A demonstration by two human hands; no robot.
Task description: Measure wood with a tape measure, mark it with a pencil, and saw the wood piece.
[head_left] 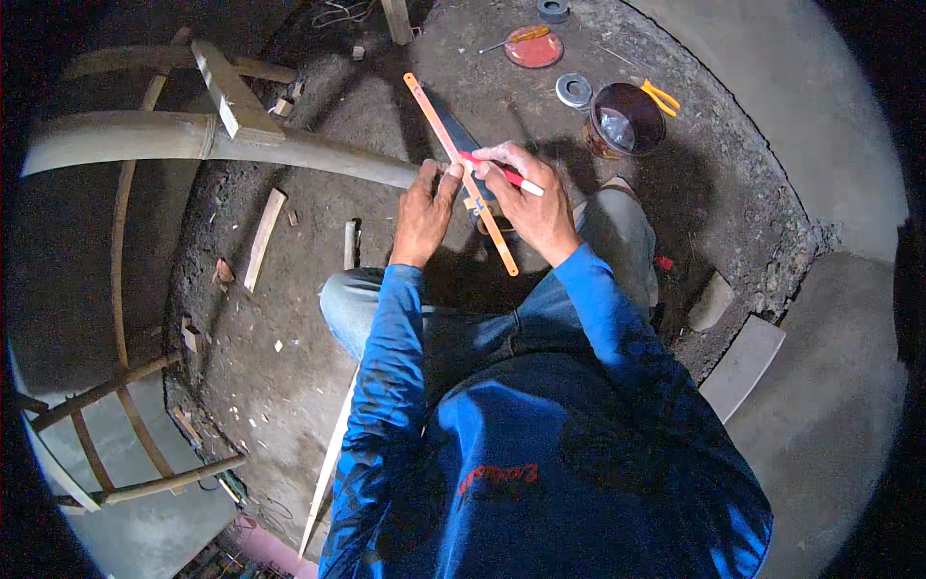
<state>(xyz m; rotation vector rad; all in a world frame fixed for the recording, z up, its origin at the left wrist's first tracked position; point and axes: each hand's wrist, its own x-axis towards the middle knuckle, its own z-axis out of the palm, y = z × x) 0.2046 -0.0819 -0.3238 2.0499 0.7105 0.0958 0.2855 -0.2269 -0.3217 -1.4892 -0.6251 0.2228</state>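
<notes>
An orange hacksaw blade (434, 114), a narrow flat strip with a hole near each end, slants in front of me. My left hand (422, 214) is closed, pinching the strip near its middle. In the fingers of my right hand (538, 205) is a red marker (516, 179) with a white end; its other end meets the strip beside my left fingertips. A pale bamboo pole (318, 152) comes in from the left and ends at my left hand. Below the strip lies a long dark flat thing (451, 118), partly covered by my hands, its kind unclear.
Beyond my right knee stands a dark bucket (627, 121), with yellow-handled pliers (661, 98) beside it. Tape rolls (573, 91) and a screwdriver (516, 39) on a red disc (533, 50) lie farther off. Wood offcuts (264, 239) and a bamboo frame (121, 405) are at left.
</notes>
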